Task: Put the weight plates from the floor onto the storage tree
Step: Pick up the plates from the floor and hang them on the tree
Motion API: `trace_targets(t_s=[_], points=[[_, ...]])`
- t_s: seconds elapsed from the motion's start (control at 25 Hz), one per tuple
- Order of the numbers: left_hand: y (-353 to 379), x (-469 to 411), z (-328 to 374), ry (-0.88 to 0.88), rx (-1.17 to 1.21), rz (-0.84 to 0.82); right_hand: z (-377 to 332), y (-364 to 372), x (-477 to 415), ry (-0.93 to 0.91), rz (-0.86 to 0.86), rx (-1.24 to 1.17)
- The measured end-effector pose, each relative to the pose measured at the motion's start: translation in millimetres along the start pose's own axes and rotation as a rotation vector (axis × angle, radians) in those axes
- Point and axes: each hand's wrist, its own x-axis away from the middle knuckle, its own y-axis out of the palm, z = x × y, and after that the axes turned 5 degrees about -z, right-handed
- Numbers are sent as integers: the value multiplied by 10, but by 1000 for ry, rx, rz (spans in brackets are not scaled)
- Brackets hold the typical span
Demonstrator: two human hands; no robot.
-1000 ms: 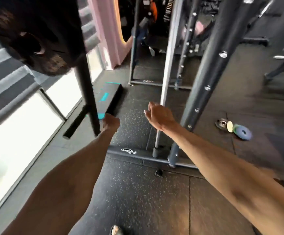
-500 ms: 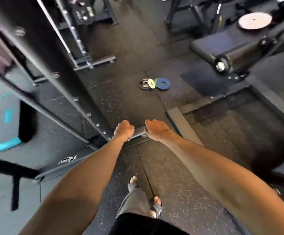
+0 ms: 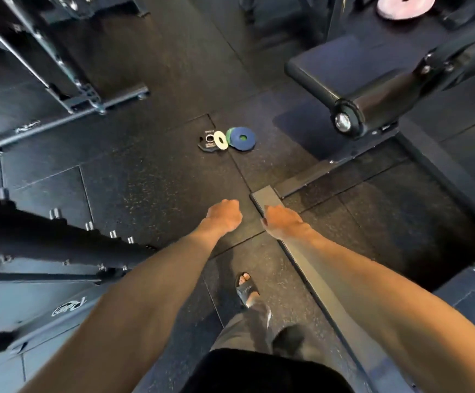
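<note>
Both empty hands, left hand (image 3: 225, 214) loosely curled, right hand (image 3: 283, 222) slack, had drifted nearer the weight plates (image 3: 227, 140). Small black, cream, green and blue discs overlapped on speckled rubber floor (image 3: 145, 177), between rack (image 3: 69, 89) and bench (image 3: 352, 66).
</note>
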Motion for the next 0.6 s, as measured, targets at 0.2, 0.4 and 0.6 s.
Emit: trace_targets(t_s=[0.2,0.4,0.6], points=[[-434,-753,151,60,-77,-43,163,-437,-800,-31,-83,-28],[-898,-1691,15,49,19,-95,272,-917,-1913,-83,-141,-55],[-1345,-2560,-296,-142,234,-101,176,-1520,-2917,-128,-211,-95]])
